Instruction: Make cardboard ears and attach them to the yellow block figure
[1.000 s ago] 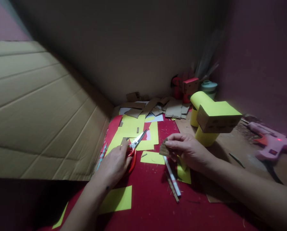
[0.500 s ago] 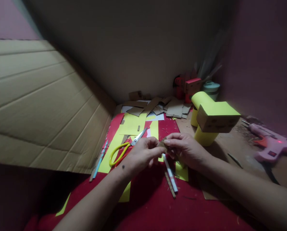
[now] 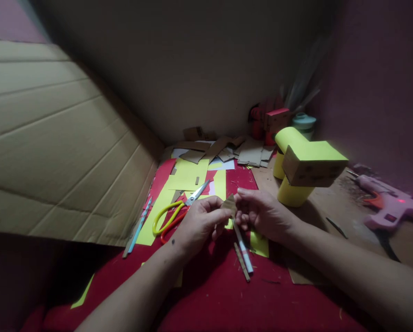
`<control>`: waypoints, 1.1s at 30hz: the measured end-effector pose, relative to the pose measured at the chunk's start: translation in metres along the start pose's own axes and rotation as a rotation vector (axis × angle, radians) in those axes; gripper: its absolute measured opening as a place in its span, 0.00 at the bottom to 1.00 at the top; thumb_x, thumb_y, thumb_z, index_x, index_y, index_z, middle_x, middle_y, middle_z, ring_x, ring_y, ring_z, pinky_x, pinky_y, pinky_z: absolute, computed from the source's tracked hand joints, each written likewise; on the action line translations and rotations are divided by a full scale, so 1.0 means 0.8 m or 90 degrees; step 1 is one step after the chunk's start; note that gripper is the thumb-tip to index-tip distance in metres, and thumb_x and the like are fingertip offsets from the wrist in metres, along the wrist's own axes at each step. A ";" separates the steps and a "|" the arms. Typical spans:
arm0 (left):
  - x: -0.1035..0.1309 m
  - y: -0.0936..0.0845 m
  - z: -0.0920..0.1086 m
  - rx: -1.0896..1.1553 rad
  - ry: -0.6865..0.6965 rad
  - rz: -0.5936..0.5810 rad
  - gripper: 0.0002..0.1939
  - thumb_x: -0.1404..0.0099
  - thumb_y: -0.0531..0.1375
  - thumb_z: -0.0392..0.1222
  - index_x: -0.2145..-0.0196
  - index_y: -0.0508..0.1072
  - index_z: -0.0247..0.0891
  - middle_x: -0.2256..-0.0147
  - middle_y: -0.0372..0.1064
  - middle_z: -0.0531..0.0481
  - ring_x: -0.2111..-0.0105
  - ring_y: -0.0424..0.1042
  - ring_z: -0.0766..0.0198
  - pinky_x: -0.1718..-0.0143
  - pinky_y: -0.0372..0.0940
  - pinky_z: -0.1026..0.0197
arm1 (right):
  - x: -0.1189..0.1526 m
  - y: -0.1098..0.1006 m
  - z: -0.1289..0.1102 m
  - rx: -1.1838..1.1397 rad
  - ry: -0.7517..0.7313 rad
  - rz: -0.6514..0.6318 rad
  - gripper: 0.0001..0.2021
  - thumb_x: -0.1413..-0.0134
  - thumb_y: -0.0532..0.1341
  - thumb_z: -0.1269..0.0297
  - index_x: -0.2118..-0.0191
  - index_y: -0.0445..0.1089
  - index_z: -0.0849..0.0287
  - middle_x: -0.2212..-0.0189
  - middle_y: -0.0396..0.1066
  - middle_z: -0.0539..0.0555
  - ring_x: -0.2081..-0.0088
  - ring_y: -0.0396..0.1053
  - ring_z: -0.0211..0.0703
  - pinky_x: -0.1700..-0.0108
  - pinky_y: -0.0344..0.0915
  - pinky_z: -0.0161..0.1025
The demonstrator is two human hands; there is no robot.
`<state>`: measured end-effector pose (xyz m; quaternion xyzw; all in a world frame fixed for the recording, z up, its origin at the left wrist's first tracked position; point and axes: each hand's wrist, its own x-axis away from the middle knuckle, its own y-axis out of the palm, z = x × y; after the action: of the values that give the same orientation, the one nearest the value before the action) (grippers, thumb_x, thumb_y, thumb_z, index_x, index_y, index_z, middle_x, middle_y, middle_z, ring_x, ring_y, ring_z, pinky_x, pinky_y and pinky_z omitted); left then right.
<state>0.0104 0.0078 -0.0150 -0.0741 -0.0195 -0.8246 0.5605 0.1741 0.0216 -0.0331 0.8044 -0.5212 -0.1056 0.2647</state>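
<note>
My left hand [image 3: 206,219] is closed, pinching a small pointed cardboard piece [image 3: 229,206] between thumb and fingers. Just to its right is my right hand [image 3: 261,213], thumb stretched out and the other fingers loosely curled, with nothing visible in it. Under the hands lie a white stick with pinkish bands [image 3: 245,255] and a narrow cardboard strip [image 3: 241,263]. Scissors [image 3: 164,219] with yellow and red handles rest beside my left hand, blades apart. A yellow paper scrap [image 3: 260,243] sits below my right hand.
A large creased cardboard sheet [image 3: 54,152] stands at the left. To the right are a yellow paper-and-cardboard model [image 3: 315,166] and a pink glue gun [image 3: 388,200] with a red light. Cardboard offcuts [image 3: 251,152] lie at the back. A blue pencil [image 3: 140,227] lies on the red cloth.
My right hand's fingers have come off the cardboard piece and spread a little. The piece now stands point up in my left hand. The view has shifted slightly.
</note>
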 end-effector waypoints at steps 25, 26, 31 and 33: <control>0.006 0.003 -0.001 -0.042 0.022 -0.054 0.11 0.42 0.61 0.45 0.68 0.67 0.35 0.76 0.64 0.54 0.81 0.62 0.72 0.80 0.58 0.66 | 0.000 -0.006 0.009 0.105 -0.058 0.056 0.09 0.53 0.66 0.64 0.76 0.65 0.59 0.86 0.63 0.44 0.85 0.57 0.30 0.81 0.50 0.31; 0.006 0.002 -0.001 -0.040 0.018 -0.054 0.11 0.42 0.61 0.46 0.68 0.67 0.35 0.76 0.64 0.54 0.81 0.62 0.72 0.81 0.57 0.67 | 0.000 -0.007 0.010 0.107 -0.057 0.059 0.09 0.53 0.66 0.64 0.76 0.65 0.59 0.86 0.63 0.44 0.85 0.57 0.30 0.81 0.50 0.31; 0.006 0.003 -0.003 -0.040 0.007 -0.019 0.11 0.41 0.62 0.45 0.73 0.65 0.36 0.82 0.61 0.58 0.85 0.58 0.74 0.85 0.52 0.69 | 0.001 -0.006 0.011 0.113 -0.047 0.058 0.10 0.53 0.66 0.63 0.76 0.65 0.59 0.86 0.63 0.44 0.85 0.57 0.30 0.82 0.49 0.31; 0.006 0.004 -0.004 -0.034 0.001 -0.011 0.11 0.41 0.61 0.44 0.74 0.64 0.37 0.84 0.60 0.58 0.87 0.56 0.74 0.86 0.50 0.69 | 0.001 -0.005 0.011 0.110 -0.043 0.050 0.10 0.53 0.66 0.63 0.76 0.66 0.59 0.86 0.64 0.44 0.85 0.57 0.30 0.82 0.49 0.31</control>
<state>0.0112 0.0021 -0.0178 -0.0881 0.0026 -0.8298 0.5511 0.1740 0.0192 -0.0427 0.7992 -0.5683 -0.0769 0.1803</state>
